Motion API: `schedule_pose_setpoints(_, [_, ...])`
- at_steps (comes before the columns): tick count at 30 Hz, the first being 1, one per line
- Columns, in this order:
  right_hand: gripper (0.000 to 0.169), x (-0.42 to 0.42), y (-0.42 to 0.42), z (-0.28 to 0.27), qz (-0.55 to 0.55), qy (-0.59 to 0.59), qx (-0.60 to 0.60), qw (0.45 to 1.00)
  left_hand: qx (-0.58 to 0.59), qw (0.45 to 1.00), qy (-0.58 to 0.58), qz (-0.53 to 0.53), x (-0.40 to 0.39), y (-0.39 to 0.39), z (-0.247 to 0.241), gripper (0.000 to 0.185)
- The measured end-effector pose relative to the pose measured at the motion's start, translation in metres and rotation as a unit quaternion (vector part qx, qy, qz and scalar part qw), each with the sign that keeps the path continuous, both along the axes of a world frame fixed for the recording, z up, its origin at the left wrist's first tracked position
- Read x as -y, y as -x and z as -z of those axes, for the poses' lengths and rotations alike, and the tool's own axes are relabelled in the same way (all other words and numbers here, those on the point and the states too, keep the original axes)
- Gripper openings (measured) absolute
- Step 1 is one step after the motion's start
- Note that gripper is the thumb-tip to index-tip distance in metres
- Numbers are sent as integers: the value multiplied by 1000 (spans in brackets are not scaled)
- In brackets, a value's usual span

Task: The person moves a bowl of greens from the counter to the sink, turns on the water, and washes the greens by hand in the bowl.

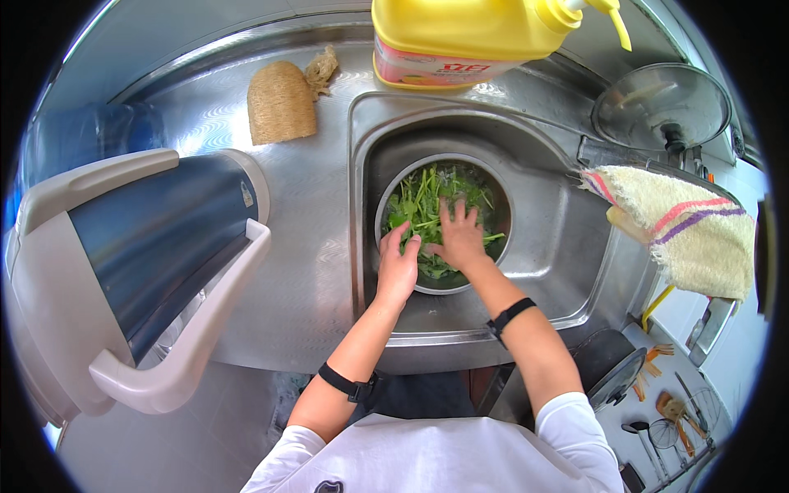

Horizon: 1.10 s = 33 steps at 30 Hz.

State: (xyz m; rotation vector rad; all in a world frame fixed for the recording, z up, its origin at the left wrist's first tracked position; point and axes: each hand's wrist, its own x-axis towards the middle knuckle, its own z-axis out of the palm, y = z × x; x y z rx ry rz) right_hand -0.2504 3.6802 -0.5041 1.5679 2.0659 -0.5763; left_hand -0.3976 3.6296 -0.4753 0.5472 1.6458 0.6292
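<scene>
A round metal basin [506, 215] stands in the stainless steel sink [545, 271], with water and leafy green vegetables [425, 191] in it. My left hand [399, 262] is at the basin's near left side, thumb and fingers apart, beside the leaves; whether its fingertips touch them I cannot tell. My right hand [461, 237] reaches into the basin with spread fingers, its fingertips in the water among the stems. Neither hand is closed around anything that shows. The lower part of the greens is hidden under water and behind the hands.
A large thermos-like jug with a handle [166, 222] lies at the left. Behind are a loofah sponge [282, 103] and a yellow pump bottle of detergent [456, 43]. At the right are a glass lid [662, 105], a striped towel [690, 228], a dark pot [607, 363] and hanging utensils.
</scene>
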Motion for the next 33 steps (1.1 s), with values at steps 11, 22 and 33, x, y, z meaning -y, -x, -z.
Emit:
schedule_pose_setpoints(11, [70,-10,-32,-82,62,-15,-231,971,-23,997,-15,70,3,-4,-1,59])
schedule_pose_setpoints(22, [109,-1,8,-9,56,-2,-35,998,-59,996,14,60,-1,-14,5,71])
schedule_pose_setpoints(33, [83,3,-13,8,35,-8,-161,986,-60,997,1,47,0,-15,21,83])
